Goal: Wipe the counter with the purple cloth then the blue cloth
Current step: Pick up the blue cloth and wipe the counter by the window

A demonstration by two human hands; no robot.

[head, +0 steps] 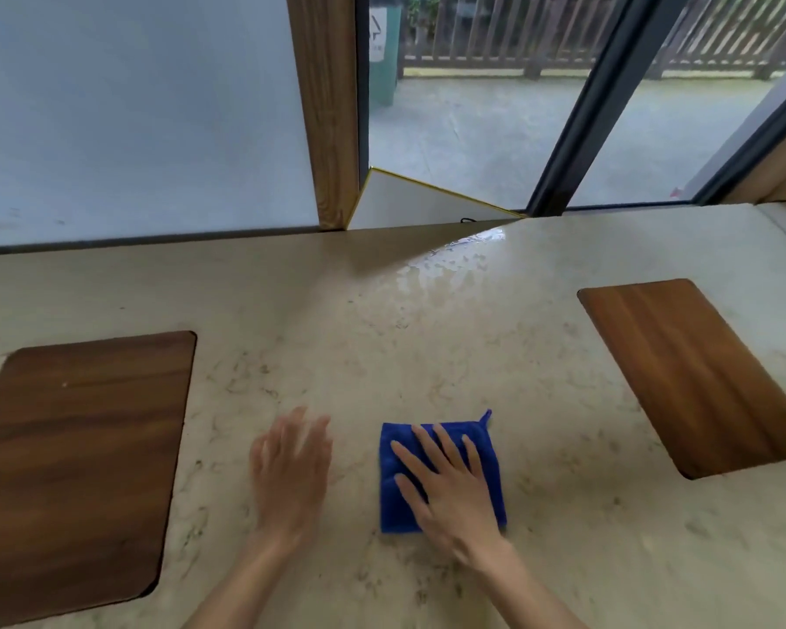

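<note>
A folded blue cloth [393,501] lies flat on the beige stone counter [427,347], near the front centre. My right hand [450,488] rests palm-down on the cloth with its fingers spread, pressing it against the counter. My left hand [289,465] is flat over the bare counter just left of the cloth, fingers apart and blurred, holding nothing. No purple cloth is in view.
A dark wooden inset panel [78,460] sits in the counter at the left, and a lighter one [699,374] at the right. A wet sheen [454,261] marks the counter's far middle. Behind it stand a wooden post [332,111] and a window.
</note>
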